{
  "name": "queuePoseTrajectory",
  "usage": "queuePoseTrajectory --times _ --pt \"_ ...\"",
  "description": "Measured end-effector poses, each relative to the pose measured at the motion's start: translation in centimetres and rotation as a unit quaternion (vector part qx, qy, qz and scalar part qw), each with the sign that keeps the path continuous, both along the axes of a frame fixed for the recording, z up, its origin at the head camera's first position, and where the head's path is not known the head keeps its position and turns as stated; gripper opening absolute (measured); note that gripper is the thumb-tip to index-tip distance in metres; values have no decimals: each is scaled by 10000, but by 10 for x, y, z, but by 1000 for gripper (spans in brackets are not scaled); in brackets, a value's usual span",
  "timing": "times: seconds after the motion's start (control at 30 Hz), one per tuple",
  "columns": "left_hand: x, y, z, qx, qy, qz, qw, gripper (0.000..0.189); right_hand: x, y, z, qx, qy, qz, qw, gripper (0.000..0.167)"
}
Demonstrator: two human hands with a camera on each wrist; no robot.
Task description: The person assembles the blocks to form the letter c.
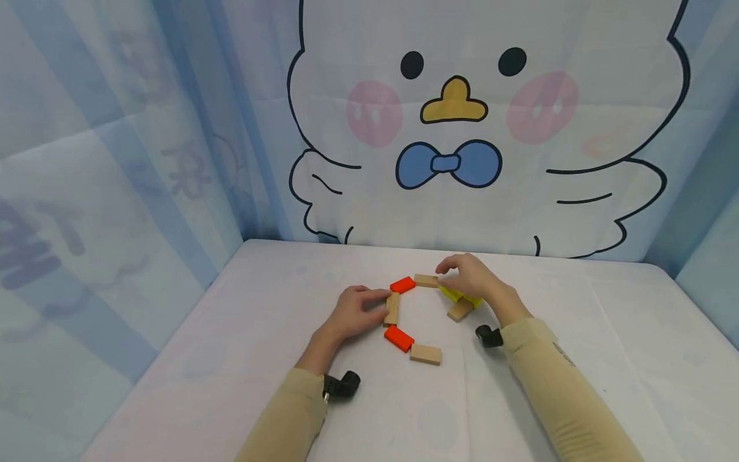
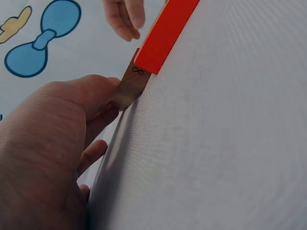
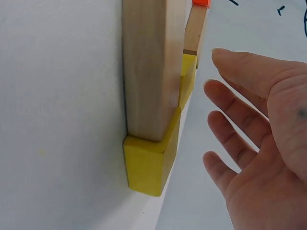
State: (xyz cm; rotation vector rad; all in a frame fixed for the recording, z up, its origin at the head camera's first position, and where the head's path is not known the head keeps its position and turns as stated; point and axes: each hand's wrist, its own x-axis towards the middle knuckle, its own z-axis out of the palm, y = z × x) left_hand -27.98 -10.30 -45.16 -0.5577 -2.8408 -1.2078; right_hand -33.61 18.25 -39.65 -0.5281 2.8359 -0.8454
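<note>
My left hand [image 1: 359, 312] is at the plain wooden block [image 1: 392, 310] on the left of a curved row, its thumb and a finger pinching the side. In the left wrist view the end of this wooden block [image 2: 132, 84] bears a small dark mark. My right hand [image 1: 470, 279] hovers beside the far right of the row. In the right wrist view its fingers are loosely bent and hold nothing. Below it are yellow blocks [image 3: 149, 165], partly hidden in the head view, and a wooden block [image 1: 460, 311] lies against them.
At the back, a red block [image 1: 403, 285] and a wooden block [image 1: 426, 280] continue the curve. Another red block [image 1: 399, 339] and wooden block [image 1: 426, 354] form its near end. The white-covered table [image 1: 242, 359] meets a printed curtain [image 1: 450, 212] behind.
</note>
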Motion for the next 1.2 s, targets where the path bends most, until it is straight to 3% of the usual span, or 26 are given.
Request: queuePoseTrajectory --times 0.43,0.9,1.2 --pt "1 0 -2 50 -75 22 10000 38 9 16 -3 93 -93 -89 9999 28" --pt "1 0 1 27 -59 10 10000 38 26 31 -7 127 715 395 9966 22" --pt "2 0 3 42 -60 4 10000 37 37 37 -9 -6 942 563 9940 16"
